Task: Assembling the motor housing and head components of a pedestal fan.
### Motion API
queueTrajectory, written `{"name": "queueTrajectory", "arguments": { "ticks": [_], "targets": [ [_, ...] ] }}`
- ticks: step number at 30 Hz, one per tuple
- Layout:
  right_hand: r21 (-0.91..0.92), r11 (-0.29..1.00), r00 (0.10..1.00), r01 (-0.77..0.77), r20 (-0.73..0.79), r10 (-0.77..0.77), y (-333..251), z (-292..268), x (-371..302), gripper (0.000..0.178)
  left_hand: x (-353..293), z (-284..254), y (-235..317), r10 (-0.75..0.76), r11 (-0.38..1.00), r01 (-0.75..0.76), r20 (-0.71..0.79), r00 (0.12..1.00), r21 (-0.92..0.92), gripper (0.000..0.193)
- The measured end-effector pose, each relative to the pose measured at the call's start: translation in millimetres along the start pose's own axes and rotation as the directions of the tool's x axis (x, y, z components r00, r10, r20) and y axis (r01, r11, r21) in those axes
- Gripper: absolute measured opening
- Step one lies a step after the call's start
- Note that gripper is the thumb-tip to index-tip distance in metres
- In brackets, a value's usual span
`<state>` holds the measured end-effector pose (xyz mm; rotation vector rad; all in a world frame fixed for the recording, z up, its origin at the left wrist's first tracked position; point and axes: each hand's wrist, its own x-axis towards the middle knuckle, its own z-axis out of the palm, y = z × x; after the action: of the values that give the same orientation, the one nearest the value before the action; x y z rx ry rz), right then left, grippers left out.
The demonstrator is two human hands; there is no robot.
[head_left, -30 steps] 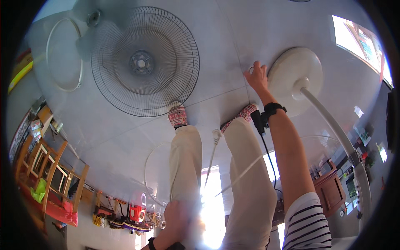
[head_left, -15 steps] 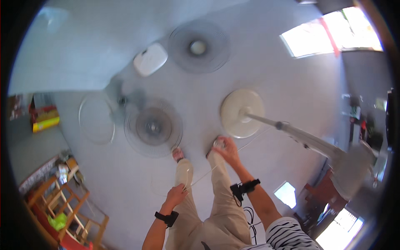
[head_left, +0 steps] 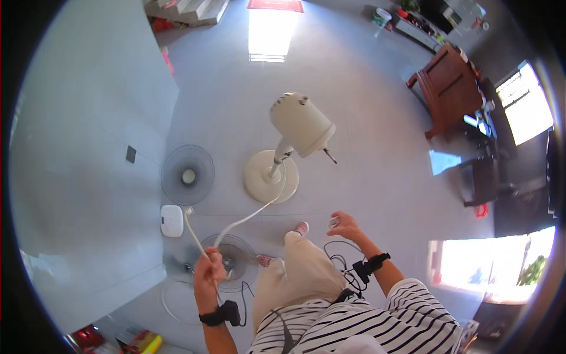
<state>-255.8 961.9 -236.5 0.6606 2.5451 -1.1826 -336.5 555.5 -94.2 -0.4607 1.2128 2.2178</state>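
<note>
My left hand is closed around a white power cord, whose plug end sticks up above my fist. From there the cord runs to a cream pedestal fan stand on the floor. Its motor head is tilted, with a bare metal shaft and neither blades nor guard on it. My right hand is off to the right, fingers curled on a small whitish piece too small to name. Beside my left hand, a round wire fan guard lies on the floor, partly hidden by my forearm.
Another wire guard and a white flat rounded box lie by the pale wall. Grey translucent fan blades and a thin white ring are at lower left. Wooden furniture stands far right.
My view has turned right, bringing the fan stand from the right to the middle. The left hand has raised the cord's plug end; the right hand still grips the small piece, now farther from the stand.
</note>
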Motion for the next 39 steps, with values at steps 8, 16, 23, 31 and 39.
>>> {"name": "queueTrajectory", "arguments": {
  "ticks": [8, 16, 23, 31, 39],
  "targets": [
    [0.322, 0.922, 0.971, -0.214, -0.034, 0.237, -0.6, -47.2, -24.9, 0.044, 98.0, 94.9, 99.8, 0.462, 0.882, -0.467, 0.080, 0.883, 0.065, 0.024],
    [0.223, 0.947, 0.957, 0.234, -0.224, -0.184, -79.6, -63.4, 46.0, 0.051, 249.7, 195.0, 78.4, 0.596, 0.140, -0.534, 0.360, 0.718, 0.834, 0.061],
    [0.538, 0.819, 0.964, 0.200, -0.258, -0.066, -131.5, -35.4, 78.2, 0.055, 271.8, 233.7, 79.1, 0.389, 0.264, -0.529, 0.413, 0.824, 0.806, 0.058],
    [0.824, 0.541, 0.968, 0.168, -0.241, 0.067, -148.3, -48.3, 69.1, 0.058, 291.3, 217.9, 82.3, 0.349, 0.435, -0.436, 0.299, 0.888, 0.788, 0.048],
    [0.925, 0.352, 0.984, 0.141, -0.170, 0.053, -137.7, -49.1, 70.4, 0.032, 283.4, 226.4, 77.5, 0.379, 0.407, -0.459, 0.311, 0.872, 0.790, 0.042]
  ]
}}
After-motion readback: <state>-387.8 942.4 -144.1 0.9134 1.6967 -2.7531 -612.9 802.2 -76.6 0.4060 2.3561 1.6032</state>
